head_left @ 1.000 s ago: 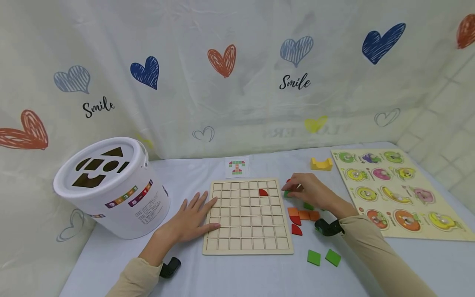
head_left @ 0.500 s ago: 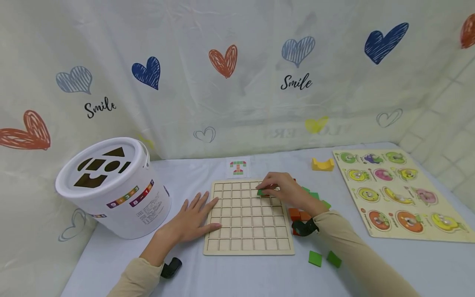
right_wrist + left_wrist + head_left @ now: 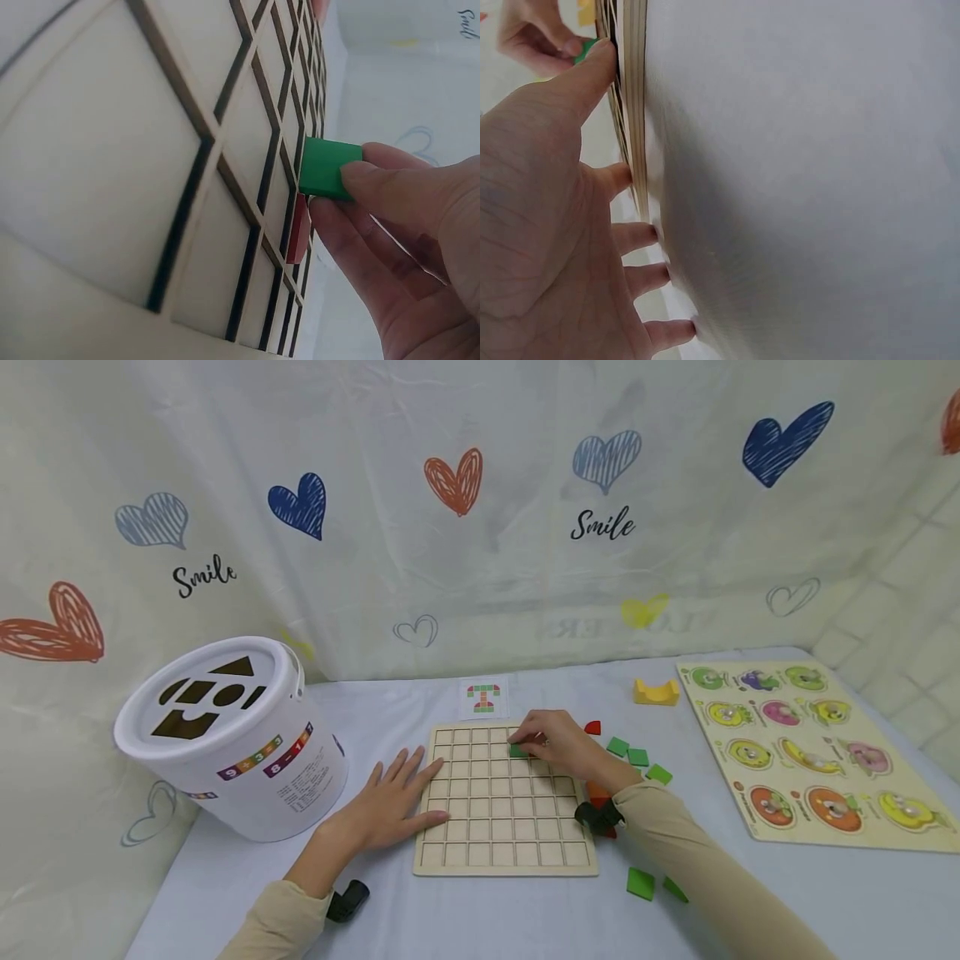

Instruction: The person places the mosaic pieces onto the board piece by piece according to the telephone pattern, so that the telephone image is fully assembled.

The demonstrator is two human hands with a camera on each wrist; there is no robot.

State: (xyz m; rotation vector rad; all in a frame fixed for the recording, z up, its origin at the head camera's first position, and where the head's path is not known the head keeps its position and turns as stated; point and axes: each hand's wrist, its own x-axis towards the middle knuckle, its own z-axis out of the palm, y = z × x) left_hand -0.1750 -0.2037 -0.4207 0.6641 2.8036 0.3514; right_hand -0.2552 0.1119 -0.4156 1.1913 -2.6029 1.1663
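Between thumb and fingers, my right hand pinches a green square tile at the far part of the wooden grid board. In the right wrist view the tile's edge meets the grid, beside a red quarter-round piece lying in a cell. That red piece is hidden by the hand in the head view. My left hand lies with spread, straight fingers on the board's left edge; its thumb is on the rim and the other fingers reach along the side. A pattern card lies behind the board.
Right of the board lie green tiles, a red piece, and orange pieces partly behind the right wrist. More green tiles are nearer. A white bucket stands left. A yellow block and fruit puzzle board are at right.
My right hand has moved left from the loose pieces to the grid, carrying the green tile, and then slightly further left. The left hand has stayed on the board's edge.
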